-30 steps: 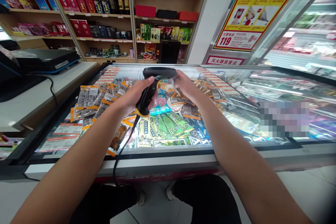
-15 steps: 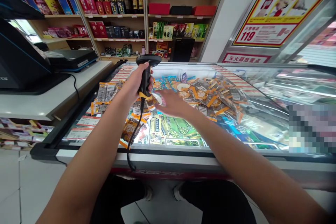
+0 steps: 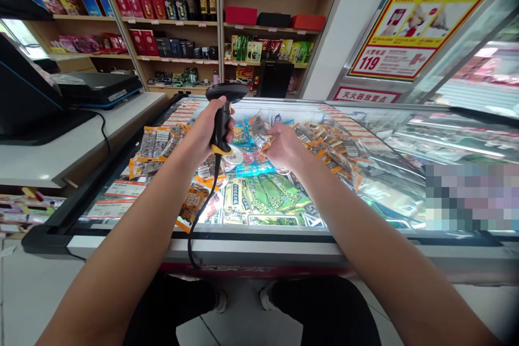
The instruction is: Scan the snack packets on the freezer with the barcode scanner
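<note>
The step in hand seems to be the bringing of one small packet (image 3: 259, 128) to the scanner (image 3: 221, 128), above a glass-topped case (image 3: 284, 248). The left hand (image 3: 211, 125) is closed around the scanner's handle, with the thumb up near its head; the right hand (image 3: 283, 146) grips the packet by its nearer end, just beside the handle and between the left pile of packets (image 3: 156, 146) and the right pile of packets (image 3: 332, 152). The next move, I judge, calls for turning the packet's printed code towards the scanner's head and keeping both hands steady. The handle's long axis stands nearly upright, and the head points rightward, towards the packet's side. The packet slants from upper left to lower right, but it is blurred, so I cannot tell which face it shows.
</note>
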